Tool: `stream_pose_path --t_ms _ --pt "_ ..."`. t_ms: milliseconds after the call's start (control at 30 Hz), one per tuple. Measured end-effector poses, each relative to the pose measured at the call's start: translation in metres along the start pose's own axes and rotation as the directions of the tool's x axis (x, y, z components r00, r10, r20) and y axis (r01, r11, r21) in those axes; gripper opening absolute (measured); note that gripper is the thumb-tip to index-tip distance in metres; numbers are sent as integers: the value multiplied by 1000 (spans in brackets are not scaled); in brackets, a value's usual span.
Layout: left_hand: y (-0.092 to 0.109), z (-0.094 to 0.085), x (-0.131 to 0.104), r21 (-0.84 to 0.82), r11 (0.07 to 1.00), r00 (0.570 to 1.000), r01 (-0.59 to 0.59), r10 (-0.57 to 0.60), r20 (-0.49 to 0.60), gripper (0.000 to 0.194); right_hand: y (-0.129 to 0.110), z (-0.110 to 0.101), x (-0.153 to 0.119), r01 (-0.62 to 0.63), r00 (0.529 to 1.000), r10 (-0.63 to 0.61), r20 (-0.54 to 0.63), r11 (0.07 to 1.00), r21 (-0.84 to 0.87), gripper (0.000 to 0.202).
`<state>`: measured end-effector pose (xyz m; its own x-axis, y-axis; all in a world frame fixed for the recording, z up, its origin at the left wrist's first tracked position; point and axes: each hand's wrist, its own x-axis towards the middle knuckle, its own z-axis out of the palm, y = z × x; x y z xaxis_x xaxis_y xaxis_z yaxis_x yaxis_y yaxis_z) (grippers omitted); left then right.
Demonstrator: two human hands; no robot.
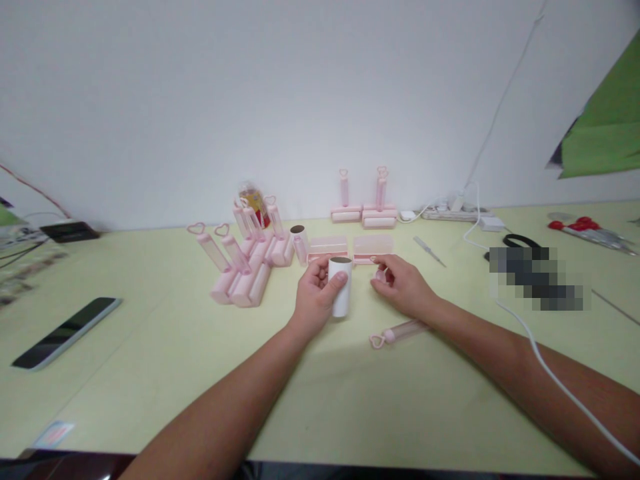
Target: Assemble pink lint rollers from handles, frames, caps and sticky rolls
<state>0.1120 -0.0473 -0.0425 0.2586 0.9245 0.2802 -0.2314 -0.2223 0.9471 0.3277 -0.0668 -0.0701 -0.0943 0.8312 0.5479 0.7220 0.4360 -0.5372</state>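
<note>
My left hand (316, 291) is wrapped round a white lint roller refill (341, 299), held upright with its brown cardboard core showing at the top. To its right, my right hand (400, 285) pinches a small translucent pink plastic piece (381, 275); its exact kind cannot be made out. A pink handle with a heart-shaped loop (395, 333) lies on the table just below my right wrist, partly covered by the forearm. Behind my hands sit two open pink roller covers (327, 247) (373, 245). Beside them stands a second refill roll (299, 233) with a pink handle piece leaning at it.
Several assembled pink lint rollers (253, 280) stand at the left, and more (379, 215) by the wall. A phone (67, 333) lies far left. On the right are a screwdriver (429, 251), a power strip (450, 215), red-handled scissors (575, 225) and a white cable (540, 360) crossing my right forearm.
</note>
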Motion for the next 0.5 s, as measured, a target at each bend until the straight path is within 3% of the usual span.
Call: stream_pose_path --t_ms 100,200,333,500 --pt "-3 3 -5 64 996 994 64 -69 87 48 -7 -4 0 -21 986 58 -157 974 227 20" --pt "-7 5 -8 136 987 979 86 -109 173 46 -14 -8 0 -40 966 146 -214 899 435 11" --pt "-8 5 -10 222 974 953 54 -116 280 45 -26 -10 -4 -34 975 157 -154 798 601 20" --pt "-5 5 -10 250 968 944 -15 -69 322 44 -37 -8 -10 49 996 4 -91 819 572 13"
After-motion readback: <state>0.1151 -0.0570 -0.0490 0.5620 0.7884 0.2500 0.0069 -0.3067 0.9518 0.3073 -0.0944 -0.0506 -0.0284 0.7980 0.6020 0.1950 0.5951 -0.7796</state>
